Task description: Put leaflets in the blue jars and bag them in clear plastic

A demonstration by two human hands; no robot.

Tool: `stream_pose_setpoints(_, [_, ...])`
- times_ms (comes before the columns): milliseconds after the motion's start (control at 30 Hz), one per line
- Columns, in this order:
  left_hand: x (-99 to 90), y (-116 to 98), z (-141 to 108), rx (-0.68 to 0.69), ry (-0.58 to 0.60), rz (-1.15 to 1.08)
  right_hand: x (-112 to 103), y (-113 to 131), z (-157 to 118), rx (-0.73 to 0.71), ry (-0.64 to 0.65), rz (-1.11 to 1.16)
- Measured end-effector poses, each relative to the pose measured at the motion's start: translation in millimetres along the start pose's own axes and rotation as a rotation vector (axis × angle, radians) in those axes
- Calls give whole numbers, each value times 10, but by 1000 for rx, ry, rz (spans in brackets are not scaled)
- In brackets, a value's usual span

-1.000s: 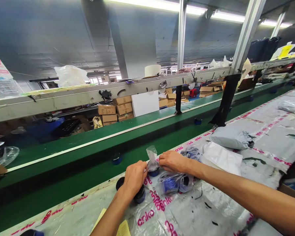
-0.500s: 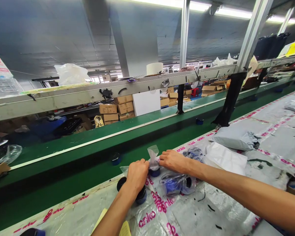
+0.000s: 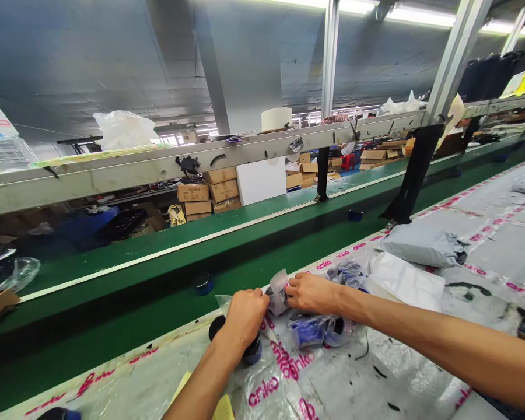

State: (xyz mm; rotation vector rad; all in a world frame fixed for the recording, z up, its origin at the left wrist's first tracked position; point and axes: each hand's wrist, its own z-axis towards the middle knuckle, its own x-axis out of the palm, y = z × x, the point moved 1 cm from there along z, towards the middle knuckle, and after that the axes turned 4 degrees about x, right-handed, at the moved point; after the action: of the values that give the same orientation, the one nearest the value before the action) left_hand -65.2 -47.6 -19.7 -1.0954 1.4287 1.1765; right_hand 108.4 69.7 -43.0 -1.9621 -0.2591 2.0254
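Note:
Near the inner edge of the plastic-covered table, my left hand point(image 3: 246, 315) is closed on the left side of a small clear plastic bag point(image 3: 279, 293). My right hand point(image 3: 311, 293) pinches the same bag from the right. Something dark shows inside the bag, mostly hidden by the plastic and fingers. Beneath my left wrist stand dark blue round items point(image 3: 252, 352) with black tops. Just below my right hand lie blue round items in clear plastic point(image 3: 310, 331), and more wrapped blue ones point(image 3: 349, 273) rest beyond my right forearm.
A green conveyor point(image 3: 157, 297) runs past the table, carrying a blue round item point(image 3: 203, 284) and another point(image 3: 355, 215) farther right. A grey plastic package point(image 3: 420, 244) and a white bag point(image 3: 405, 283) lie at the right. Above the belt runs a metal rail point(image 3: 245, 150) with a black-wrapped post point(image 3: 413, 172).
The bag, which stood upright over a blue item, now sits lower and more bunched between my hands. Both hands have shifted slightly. The nearer belt item has moved slightly left.

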Motion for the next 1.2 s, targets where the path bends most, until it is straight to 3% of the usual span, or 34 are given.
stream_pose_setpoints(233, [54, -19, 55, -84, 8, -40, -2, -26, 33, 145, 63, 74])
stream_pose_setpoints(567, [90, 107, 169, -148, 65, -288, -28, -2, 234, 316, 215, 334])
stream_pose_setpoints(733, [145, 181, 293, -281, 14, -448, -71, -220, 402, 506, 171, 536])
stream_pose_setpoints(900, [-15, 287, 385, -428, -110, -578, -230, -441, 409, 716, 14, 600])
stream_pose_setpoints(1067, [-202, 347, 339, -382, -176, -722, -488, -504, 251, 808, -80, 616])
stream_pose_setpoints(1200, [-152, 248, 269, -331, -169, -820, -466, -438, 165, 801, -47, 637])
